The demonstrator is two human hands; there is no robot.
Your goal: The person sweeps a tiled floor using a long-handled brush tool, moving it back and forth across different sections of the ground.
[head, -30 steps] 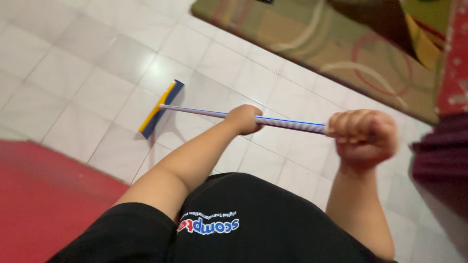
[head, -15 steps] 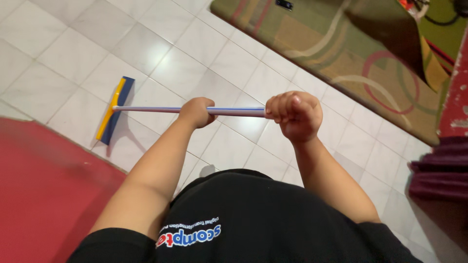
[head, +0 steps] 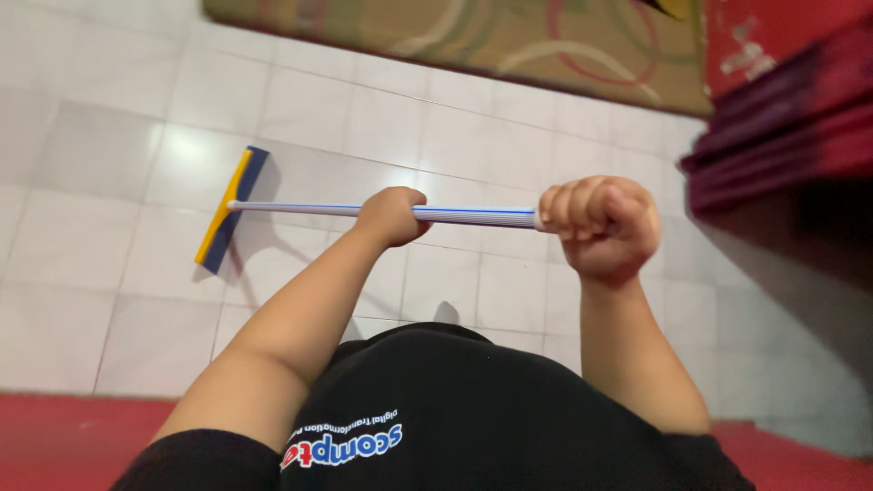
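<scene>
Squeegee (head: 231,210): yellow-blue head on tiles, striped handle, both hands gripping.

Long-handled floor squeegee (head: 300,207): yellow and dark blue head, white ribbed handle with a thin blue stripe. Glossy square-tiled floor (head: 109,155): pale grey-white with darker grout lines; flat mat along the lower edge (head: 73,441): plain red. Olive-brown carpet (head: 436,32): cream and dull red curved lines; short-sleeved shirt (head: 491,400): black with white, blue and red lettering.
</scene>
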